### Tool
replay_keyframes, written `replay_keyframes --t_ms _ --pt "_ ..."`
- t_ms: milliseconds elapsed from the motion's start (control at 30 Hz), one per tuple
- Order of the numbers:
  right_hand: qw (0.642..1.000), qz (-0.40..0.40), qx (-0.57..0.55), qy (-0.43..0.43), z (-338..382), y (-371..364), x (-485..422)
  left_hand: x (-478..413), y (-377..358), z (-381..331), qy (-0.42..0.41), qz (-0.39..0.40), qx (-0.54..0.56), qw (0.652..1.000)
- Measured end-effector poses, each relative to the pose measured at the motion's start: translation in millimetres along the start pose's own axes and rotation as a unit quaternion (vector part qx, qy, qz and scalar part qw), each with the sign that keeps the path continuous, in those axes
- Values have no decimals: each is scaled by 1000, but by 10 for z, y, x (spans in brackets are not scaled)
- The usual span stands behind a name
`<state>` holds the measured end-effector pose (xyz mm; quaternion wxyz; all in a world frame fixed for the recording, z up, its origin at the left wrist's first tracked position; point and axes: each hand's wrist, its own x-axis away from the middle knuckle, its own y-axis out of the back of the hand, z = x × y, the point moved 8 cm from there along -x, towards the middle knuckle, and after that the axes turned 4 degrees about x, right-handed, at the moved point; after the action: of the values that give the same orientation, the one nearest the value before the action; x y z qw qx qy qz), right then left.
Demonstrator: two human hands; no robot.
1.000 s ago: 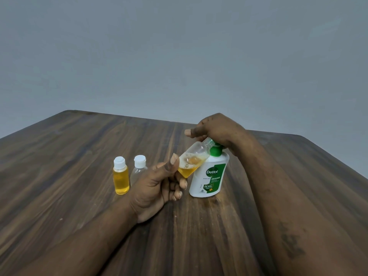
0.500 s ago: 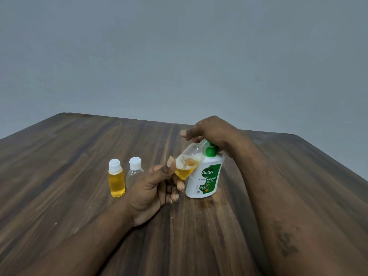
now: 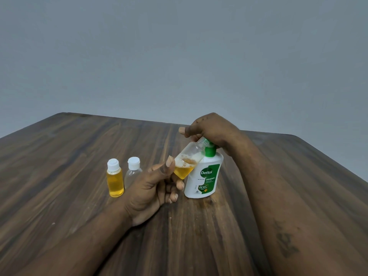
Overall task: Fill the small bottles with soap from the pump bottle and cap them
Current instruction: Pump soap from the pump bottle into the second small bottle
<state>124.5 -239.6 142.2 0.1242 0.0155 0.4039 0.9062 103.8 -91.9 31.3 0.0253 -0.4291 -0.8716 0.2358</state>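
Observation:
My left hand [image 3: 153, 188] grips a small clear bottle [image 3: 188, 160], uncapped and tilted, with amber soap pooled in its lower end. Its mouth sits under the green nozzle of the white pump bottle [image 3: 205, 176], which stands on the table. My right hand [image 3: 211, 132] lies over the pump head, fingers curled round it, thumb sticking out to the left. Left of my left hand stand two capped small bottles: one full of amber soap [image 3: 115, 181] and one clear and empty [image 3: 133, 172], partly hidden by my hand.
All of this sits on a dark wooden table [image 3: 59, 176] whose far edge runs just behind my right hand. A plain grey wall rises behind it. A damp stain marks the wood in front of the pump bottle.
The picture shifted slightly down and left, then back. Both hands keep their hold, and the tilted bottle stays at the nozzle. The soap level looks about the same.

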Motion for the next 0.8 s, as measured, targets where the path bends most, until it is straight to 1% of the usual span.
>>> replay_keyframes --t_ms 67,100,233,333,433,500,633,800 --pt "998 24 -39 -33 -93 -56 12 -3 6 16 5 -6 -2 1000" --pt "998 27 -47 -35 -106 -62 16 -3 9 20 7 -7 0 1000" --pt "999 14 -34 -12 -27 -1 18 -1 -9 13 7 4 4 1000" --pt "1000 -17 14 22 79 74 21 -1 -22 6 2 12 6 1000" --pt "998 -31 26 38 125 92 32 3 -17 5 1 13 7 1000" --pt "1000 -15 8 23 66 57 20 2 -19 1 2 11 6 1000" --pt "998 29 -33 -33 -117 -58 -2 3 -4 18 10 1 -2 1000" --pt "1000 2 -21 -6 -37 10 -22 -1 -2 20 10 1 -3 1000"
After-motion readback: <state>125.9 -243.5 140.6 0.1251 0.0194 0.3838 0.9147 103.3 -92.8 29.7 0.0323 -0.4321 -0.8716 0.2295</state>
